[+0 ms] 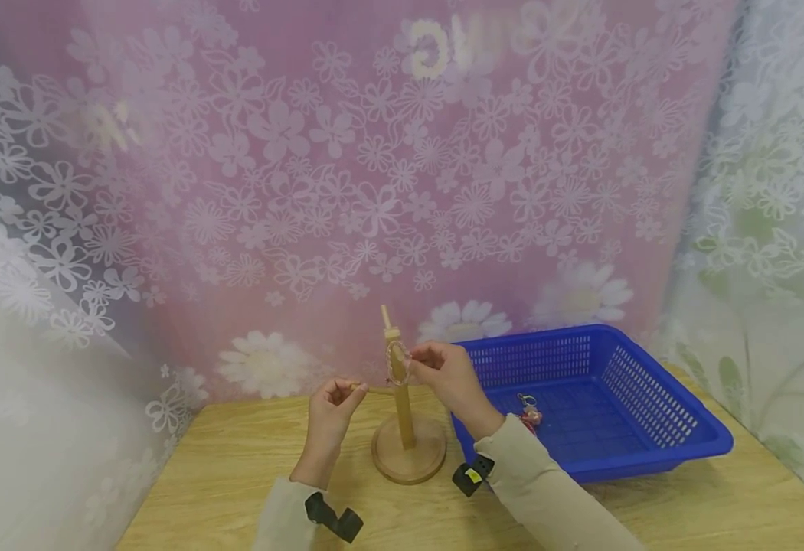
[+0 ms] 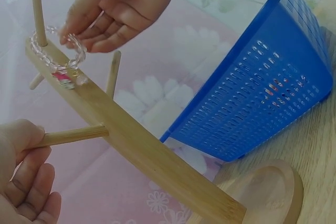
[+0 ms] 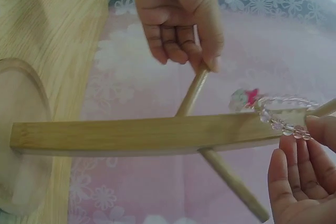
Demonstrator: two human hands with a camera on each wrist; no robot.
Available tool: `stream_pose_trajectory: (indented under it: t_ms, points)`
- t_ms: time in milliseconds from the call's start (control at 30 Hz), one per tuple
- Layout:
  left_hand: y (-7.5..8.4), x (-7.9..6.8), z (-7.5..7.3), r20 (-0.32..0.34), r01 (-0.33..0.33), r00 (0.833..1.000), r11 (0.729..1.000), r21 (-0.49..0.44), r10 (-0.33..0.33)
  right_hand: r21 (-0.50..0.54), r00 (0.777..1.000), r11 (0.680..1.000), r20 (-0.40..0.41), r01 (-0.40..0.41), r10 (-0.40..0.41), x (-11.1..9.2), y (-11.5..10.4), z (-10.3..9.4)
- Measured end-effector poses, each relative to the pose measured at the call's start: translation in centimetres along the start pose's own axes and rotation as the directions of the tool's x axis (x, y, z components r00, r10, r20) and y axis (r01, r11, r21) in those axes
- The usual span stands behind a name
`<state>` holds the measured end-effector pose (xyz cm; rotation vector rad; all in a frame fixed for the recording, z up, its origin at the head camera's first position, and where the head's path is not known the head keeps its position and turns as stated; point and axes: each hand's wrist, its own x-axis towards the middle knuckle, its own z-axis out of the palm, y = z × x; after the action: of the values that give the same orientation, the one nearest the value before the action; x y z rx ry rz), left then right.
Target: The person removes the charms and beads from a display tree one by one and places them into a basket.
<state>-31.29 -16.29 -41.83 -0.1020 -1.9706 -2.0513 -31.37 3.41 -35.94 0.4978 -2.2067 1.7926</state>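
Observation:
A wooden stand [image 1: 404, 421] with several pegs rises from a round base [image 1: 409, 468] on the table. My left hand [image 1: 331, 417] pinches the end of a side peg [image 2: 73, 137] between thumb and forefinger. With thumb and fingertips, my right hand [image 1: 455, 383] holds a clear bead bracelet [image 2: 47, 56] near the top of the post. The bracelet's loop appears to surround an upper peg [image 2: 37, 9]. A pink and whitish charm [image 3: 244, 98] hangs on the bracelet against the post.
To the right of the stand sits a blue plastic basket [image 1: 691, 451] with slotted walls. Inside lies a pinkish-red trinket [image 1: 531, 415] with a metal clasp. Behind the wooden table [image 1: 195, 474] hangs a pink flowered curtain [image 1: 374, 176].

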Motion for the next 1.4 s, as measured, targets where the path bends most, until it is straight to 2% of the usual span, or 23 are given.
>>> stream_pose_trajectory:
  t_ms: [133, 367, 767, 1067, 1400]
  points:
    - [0.0, 0.0, 0.1, -0.007, -0.016, 1.0, 1.0, 0.008, 0.016, 0.015, 0.999, 0.999, 0.001, 0.035, -0.035, -0.1, -0.6, -0.3]
    - [-0.2, -0.2, 0.2, -0.026, -0.056, 0.998, 0.998, 0.017, 0.056, 0.092, 0.999, 0.995, 0.034, 0.038, -0.042, -0.4, -2.1, -0.7]
    - [-0.1, -0.2, 0.2, -0.025, -0.035, 0.999, 0.999, 0.026, 0.036, 0.185, 0.994, 0.98, 0.077, 0.067, -0.082, -0.8, -3.2, -1.6]
    - [-0.1, -0.3, 0.1, -0.024, -0.033, 0.999, 0.999, 0.035, 0.034, 0.215, 0.99, 0.973, 0.087, 0.09, -0.111, -1.3, -4.1, -2.3]
    - [-0.1, -0.3, 0.1, -0.035, -0.027, 0.999, 0.998, 0.05, 0.029, 0.255, 0.992, 0.963, 0.069, 0.088, -0.108, -2.0, -4.4, -2.9]
